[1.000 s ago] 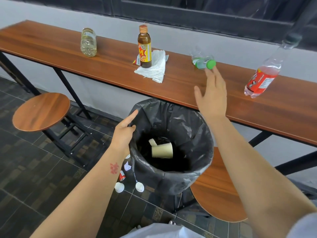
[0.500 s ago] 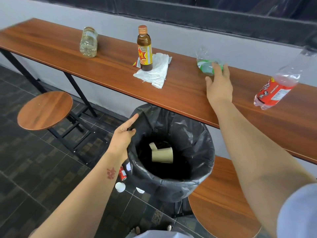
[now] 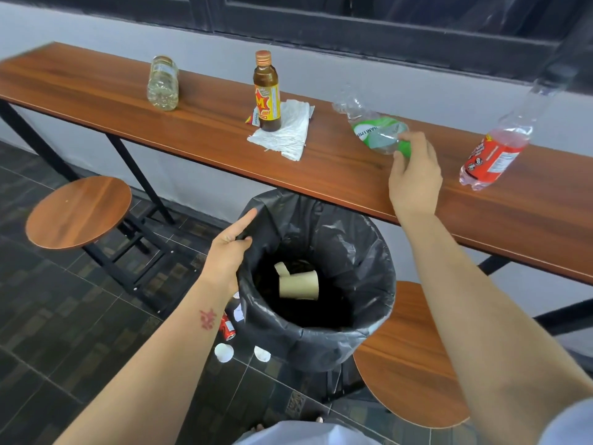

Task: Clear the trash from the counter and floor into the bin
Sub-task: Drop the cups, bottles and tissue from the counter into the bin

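Note:
A crumpled clear bottle with a green label [image 3: 373,131] lies on the wooden counter [image 3: 205,130]. My right hand [image 3: 415,175] grips it at its green-capped end. My left hand [image 3: 229,248] holds the rim of the black-lined bin [image 3: 362,239], which stands below the counter edge and has cardboard tubes [image 3: 298,284] inside. Also on the counter are a brown glass bottle [image 3: 267,91] on a crumpled white tissue [image 3: 285,133], a clear jar [image 3: 163,83] and a red-labelled plastic bottle [image 3: 495,149].
A small red can [image 3: 227,329] and white scraps [image 3: 223,352] lie on the dark tiled floor left of the bin. One round wooden stool [image 3: 77,211] stands at the left, another [image 3: 407,358] right of the bin. A grey wall runs behind the counter.
My right hand reached the green-labelled bottle, closed on its capped end and has drawn it slightly toward me. My left hand has stayed on the bin rim.

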`<state>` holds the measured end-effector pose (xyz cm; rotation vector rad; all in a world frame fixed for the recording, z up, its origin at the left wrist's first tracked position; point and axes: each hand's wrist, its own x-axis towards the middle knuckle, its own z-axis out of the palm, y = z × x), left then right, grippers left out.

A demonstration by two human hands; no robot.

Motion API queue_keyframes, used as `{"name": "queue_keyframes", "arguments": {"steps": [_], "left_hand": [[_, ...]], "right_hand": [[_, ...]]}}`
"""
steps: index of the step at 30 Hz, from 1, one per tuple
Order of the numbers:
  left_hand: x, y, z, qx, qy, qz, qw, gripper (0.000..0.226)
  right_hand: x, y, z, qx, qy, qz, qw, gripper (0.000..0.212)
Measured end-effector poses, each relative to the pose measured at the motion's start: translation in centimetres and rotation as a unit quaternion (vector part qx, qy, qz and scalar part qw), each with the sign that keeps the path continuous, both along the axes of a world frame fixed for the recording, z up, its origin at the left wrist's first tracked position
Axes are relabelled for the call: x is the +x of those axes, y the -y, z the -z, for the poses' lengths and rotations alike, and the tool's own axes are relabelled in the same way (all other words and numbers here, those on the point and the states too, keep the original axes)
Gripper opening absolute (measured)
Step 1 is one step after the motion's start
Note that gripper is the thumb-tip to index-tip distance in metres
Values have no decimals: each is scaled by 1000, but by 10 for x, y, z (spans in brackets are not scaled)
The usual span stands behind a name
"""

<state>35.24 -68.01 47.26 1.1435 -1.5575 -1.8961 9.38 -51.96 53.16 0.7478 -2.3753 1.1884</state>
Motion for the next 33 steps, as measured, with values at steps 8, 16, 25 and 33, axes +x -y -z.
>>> {"name": "queue_keyframes", "arguments": {"steps": [8, 16, 25, 33], "left_hand": [[14, -16, -15, -14, -1, 30, 999, 53], [23, -25, -14, 2, -10, 49, 999, 53], [25, -36, -27, -14, 16, 62, 998, 54], [18, -39, -27, -11, 23, 74, 997, 56]], "right_hand": [[77, -64, 20, -79, 38, -27, 996, 28], [154, -94, 39, -76, -5, -46, 996, 26], [168, -111, 77, 152, 9, -98, 983, 24], [154, -114, 90, 290, 52, -138, 946, 26]]}}
